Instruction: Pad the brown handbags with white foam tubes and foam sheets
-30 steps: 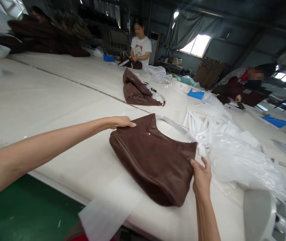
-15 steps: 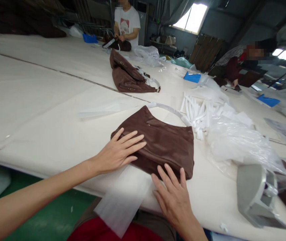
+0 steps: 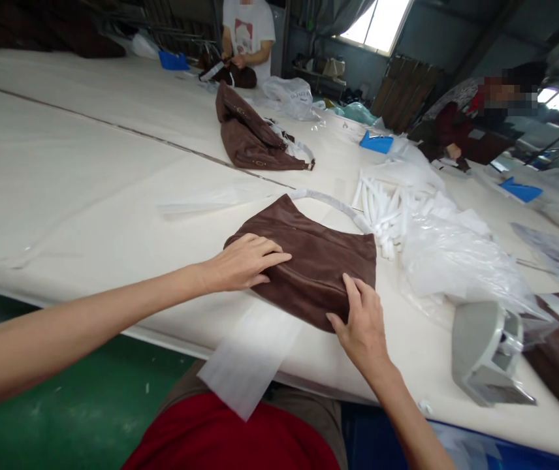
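A dark brown handbag (image 3: 309, 261) lies flat on the white table in front of me. Its strap (image 3: 331, 199) is wrapped in pale foam and arches out on the far side. My left hand (image 3: 247, 262) grips the bag's left part, index finger stretched across the surface and thumb toward the near edge. At the lower right corner, my right hand (image 3: 360, 316) holds the bag between thumb and bent fingers. A translucent foam sheet (image 3: 250, 359) sticks out from beneath the bag and hangs over the table's near edge.
Another brown handbag (image 3: 253, 137) lies farther back. White foam strips (image 3: 382, 212) and a clear plastic bag (image 3: 456, 267) are on the right, near a grey tape dispenser (image 3: 485, 352). Blue holders (image 3: 376, 142) stand beyond. Two people work across the table (image 3: 88, 189).
My flat, spread fingers have drawn in and bent around the bag. My right hand has moved up onto its lower right corner. The whole view has shifted slightly.
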`<state>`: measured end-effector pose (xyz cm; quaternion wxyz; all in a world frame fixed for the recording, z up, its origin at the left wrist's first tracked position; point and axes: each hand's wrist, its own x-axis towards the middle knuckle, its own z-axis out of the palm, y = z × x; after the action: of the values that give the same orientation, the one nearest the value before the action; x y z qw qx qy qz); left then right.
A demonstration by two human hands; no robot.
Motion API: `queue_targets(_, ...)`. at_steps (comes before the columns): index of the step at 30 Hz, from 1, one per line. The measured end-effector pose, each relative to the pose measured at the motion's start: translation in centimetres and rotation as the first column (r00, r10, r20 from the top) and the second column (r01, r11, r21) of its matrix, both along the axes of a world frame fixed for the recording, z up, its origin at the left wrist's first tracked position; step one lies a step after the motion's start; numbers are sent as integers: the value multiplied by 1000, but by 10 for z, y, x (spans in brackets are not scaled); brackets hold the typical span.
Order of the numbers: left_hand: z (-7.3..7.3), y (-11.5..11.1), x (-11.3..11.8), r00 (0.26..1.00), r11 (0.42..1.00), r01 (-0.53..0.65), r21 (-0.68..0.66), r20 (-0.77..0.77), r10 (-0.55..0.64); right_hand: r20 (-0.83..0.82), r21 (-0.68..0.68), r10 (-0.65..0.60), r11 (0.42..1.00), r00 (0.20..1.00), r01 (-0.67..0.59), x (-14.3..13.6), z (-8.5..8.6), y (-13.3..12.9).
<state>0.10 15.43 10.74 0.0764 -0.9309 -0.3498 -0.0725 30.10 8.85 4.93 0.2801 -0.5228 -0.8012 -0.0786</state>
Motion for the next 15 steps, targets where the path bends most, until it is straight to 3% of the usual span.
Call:
queue_targets(3,-1,22,1,993,999,45,-9,-105,-46,81,51,43,998,996,-47,9,-11,18)
queue_targets(7,-22,28,-13,990,978,139,158,-50,-132,235,201,270,926,934,-319,21,-31,17)
queue_targets(11,-50,16,-39,977,970,22,242,201,-72,258,202,284,919,923,-339,28,-48,10)
queue_targets(15,-65,10,-55,959,952,-81,297,284,-7,317,88,372,905,873,-417,38,-51,20)
